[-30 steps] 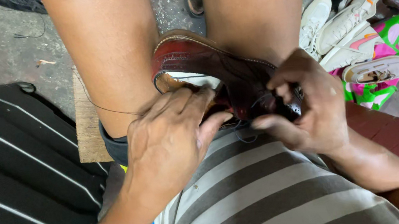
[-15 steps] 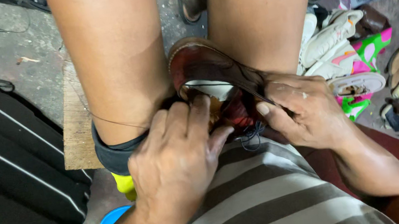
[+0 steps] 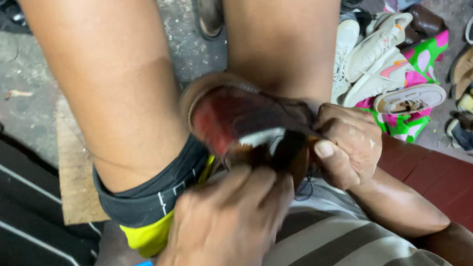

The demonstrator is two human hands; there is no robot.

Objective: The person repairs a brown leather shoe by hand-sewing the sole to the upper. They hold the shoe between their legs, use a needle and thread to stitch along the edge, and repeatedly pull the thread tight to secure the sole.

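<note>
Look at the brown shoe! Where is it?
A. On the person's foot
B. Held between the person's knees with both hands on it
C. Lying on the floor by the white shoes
B: the brown shoe sits wedged between the bare knees, with the left hand and right hand gripping it.

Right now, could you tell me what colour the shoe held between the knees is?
The shoe is reddish-brown, seen in the head view.

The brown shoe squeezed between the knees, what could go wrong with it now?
The brown shoe is only pinched between the bare knees, so it might slip out while the left hand and right hand work at its opening. A thin dark thread dangles under the right hand and could tangle around fingers.
</note>
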